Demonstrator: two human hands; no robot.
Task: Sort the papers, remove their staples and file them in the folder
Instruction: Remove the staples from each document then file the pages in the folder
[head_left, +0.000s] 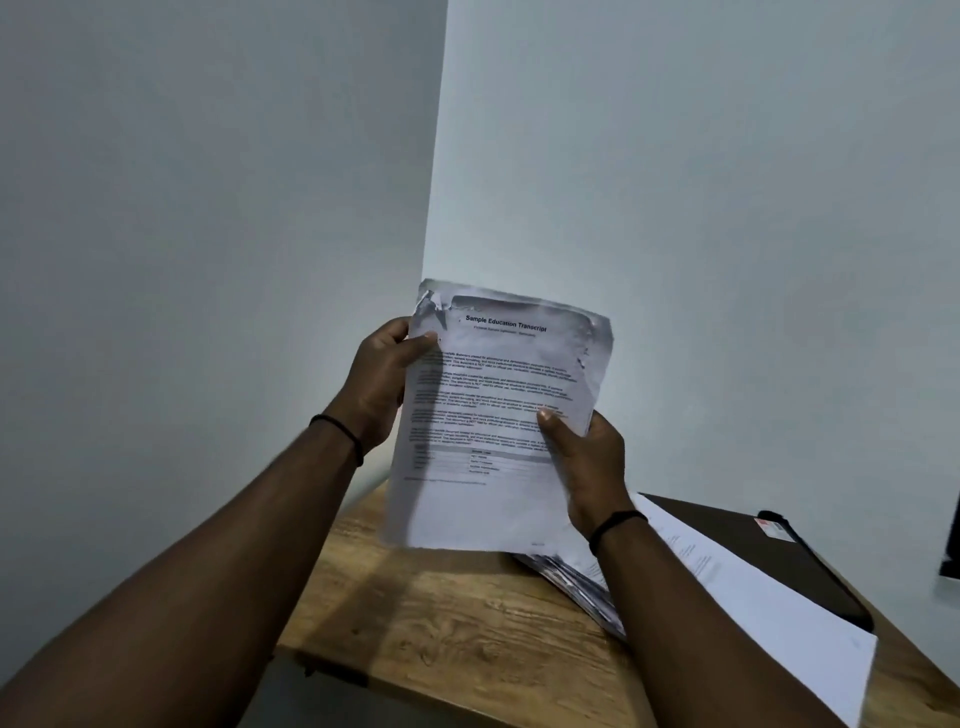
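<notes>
A printed document (493, 415) headed "Sample Education Transcript" is held up in front of the wall, its top left corner crumpled. My left hand (379, 374) grips its upper left edge, thumb on the front. My right hand (587, 462) grips its right edge lower down, thumb on the page. More papers (769, 618) lie on the wooden table (441, 623) to the right, partly under my right forearm. A dark folder (753, 551) lies beyond them by the wall. No staple is visible.
The table stands in a corner of two pale walls. Its front left edge (322, 660) is close below my left forearm. A dark object (950, 540) is cut off at the right frame edge.
</notes>
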